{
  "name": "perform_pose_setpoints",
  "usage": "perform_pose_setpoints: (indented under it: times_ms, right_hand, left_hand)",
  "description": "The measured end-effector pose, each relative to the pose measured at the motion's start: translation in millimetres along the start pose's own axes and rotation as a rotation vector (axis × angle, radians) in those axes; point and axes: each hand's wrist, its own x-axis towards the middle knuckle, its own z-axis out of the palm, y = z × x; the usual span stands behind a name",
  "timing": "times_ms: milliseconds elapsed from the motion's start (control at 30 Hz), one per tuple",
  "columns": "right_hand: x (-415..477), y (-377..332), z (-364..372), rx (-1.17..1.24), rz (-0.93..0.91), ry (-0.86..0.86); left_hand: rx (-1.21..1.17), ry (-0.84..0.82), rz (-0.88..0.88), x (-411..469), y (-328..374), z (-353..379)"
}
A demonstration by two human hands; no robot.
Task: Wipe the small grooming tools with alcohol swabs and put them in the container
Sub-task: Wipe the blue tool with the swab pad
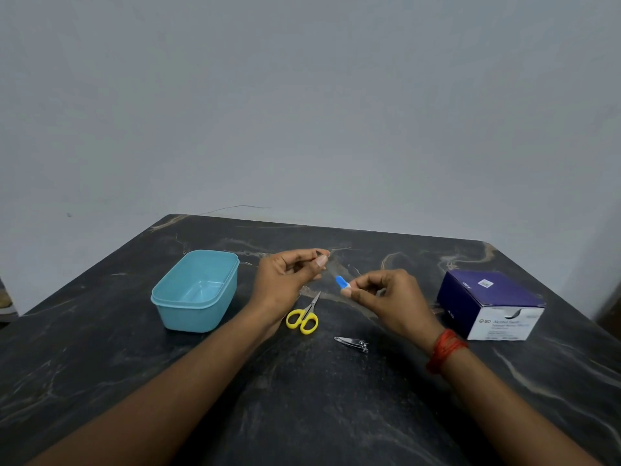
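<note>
My left hand (289, 280) is raised over the table and pinches a small thin dark item between thumb and fingertips; I cannot tell what the item is. My right hand (386, 297) pinches a small blue and white alcohol swab packet (342, 282), held just right of the left fingertips. Small scissors (304, 317) with yellow handles lie on the table below the hands. A metal nail clipper (353, 343) lies nearer to me. The teal plastic container (168, 297) stands open at the left with nothing inside.
A purple and white box of alcohol swabs (490, 304) stands at the right of the dark marbled table (302, 398). A red thread band circles my right wrist. A plain grey wall rises behind the table's far edge.
</note>
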Motion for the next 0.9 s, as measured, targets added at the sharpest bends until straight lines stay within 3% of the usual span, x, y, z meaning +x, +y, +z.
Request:
perform_pose_setpoints:
  times_ms: [200, 467, 667, 900]
  right_hand:
    - [-1, -5, 2, 0.166, -0.002, 0.035]
    - [0, -4, 2, 0.201, 0.045, -0.015]
    - [8, -7, -24, 0.454, 0.078, 0.273]
    - [4, -9, -17, 0.492, 0.143, 0.162]
  left_hand:
    - [0.06, -0.072, -0.078, -7, -7, 8]
    - [-0.016, 0.045, -0.094, 0, -7, 3]
    - [0.273, -0.233, -0.036, -7, -8, 8]
    - [0.359, -0.277, 0.018, -11, -11, 11]
